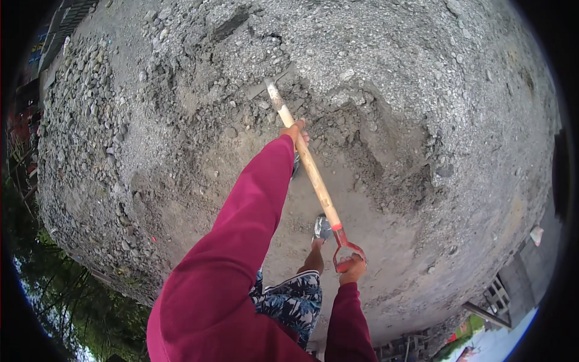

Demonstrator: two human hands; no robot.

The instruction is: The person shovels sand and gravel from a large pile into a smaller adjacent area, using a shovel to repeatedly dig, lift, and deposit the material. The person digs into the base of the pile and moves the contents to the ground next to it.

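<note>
A shovel (315, 178) with a pale wooden shaft and a red D-shaped handle runs slantwise through the middle of the view. My left hand (295, 132) is wrapped round the shaft's lower part, not far above the blade. At the other end, my right hand (351, 268) grips the red handle's crossbar. The grey metal blade (265, 86) is at a bank of loose grey gravel and soil (313, 111); how deep it sits in it I cannot tell. Both sleeves are dark red.
Rounded stones (90, 114) lie heaped at the left. A dug-out hollow with a crumbly edge (392, 145) is right of the shaft. My shoe (322, 227) stands on flat packed dirt beside the handle. Trees (78, 295) show at lower left, a concrete structure (531, 271) at lower right.
</note>
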